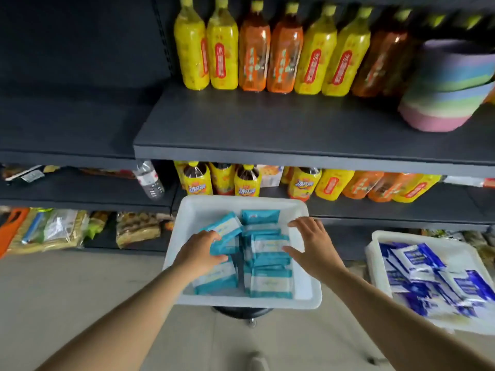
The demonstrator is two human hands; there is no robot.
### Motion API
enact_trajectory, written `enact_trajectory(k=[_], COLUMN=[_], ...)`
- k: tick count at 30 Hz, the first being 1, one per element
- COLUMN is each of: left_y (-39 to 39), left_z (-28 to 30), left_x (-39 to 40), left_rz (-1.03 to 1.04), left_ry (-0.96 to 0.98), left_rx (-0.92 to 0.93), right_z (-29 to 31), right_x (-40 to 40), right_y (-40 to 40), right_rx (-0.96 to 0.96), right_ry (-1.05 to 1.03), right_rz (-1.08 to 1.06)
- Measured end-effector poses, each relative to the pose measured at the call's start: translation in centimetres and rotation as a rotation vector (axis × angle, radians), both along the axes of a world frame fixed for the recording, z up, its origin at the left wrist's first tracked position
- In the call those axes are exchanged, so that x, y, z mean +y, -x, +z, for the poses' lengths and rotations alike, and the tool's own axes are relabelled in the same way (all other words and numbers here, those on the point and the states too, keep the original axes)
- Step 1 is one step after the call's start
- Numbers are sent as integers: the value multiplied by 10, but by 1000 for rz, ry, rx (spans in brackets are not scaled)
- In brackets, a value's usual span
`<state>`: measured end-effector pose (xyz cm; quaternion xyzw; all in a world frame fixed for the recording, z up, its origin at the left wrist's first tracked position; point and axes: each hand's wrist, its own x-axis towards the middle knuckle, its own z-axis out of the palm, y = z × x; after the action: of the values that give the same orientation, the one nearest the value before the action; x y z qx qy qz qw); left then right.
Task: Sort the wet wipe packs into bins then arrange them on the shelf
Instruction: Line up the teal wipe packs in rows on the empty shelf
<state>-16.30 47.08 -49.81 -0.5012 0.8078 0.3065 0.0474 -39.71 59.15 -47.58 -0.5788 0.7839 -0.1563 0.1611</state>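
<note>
A white bin sits on a black stool below me and holds several teal and white wet wipe packs. My left hand grips one teal pack at the left of the pile, lifted and tilted. Over the bin's right side my right hand hovers with fingers spread, and its thumb touches the packs. A second white bin at the right holds several blue and white packs.
A dark shelf board runs above the bin with yellow and orange drink bottles at its back and stacked pastel bowls at the right. More bottles stand on the shelf below. Snack bags lie low at the left. The floor is pale tile.
</note>
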Motion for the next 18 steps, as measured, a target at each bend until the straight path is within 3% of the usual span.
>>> enact_trajectory(k=[3,8,18], left_y=[-11,-20,-15], left_z=[-61,-132,-192], left_x=[5,-11,-32], left_rz=[43,71,-24], left_ry=[-123,-158,-81], left_rx=[-56,-198,-267], right_z=[-54,-127,-188], right_x=[2,-29,-82], right_y=[2,13,32], right_rx=[-54,-167,-165], right_ry=[-147,-315,-353], right_rz=[-28,-9,-49])
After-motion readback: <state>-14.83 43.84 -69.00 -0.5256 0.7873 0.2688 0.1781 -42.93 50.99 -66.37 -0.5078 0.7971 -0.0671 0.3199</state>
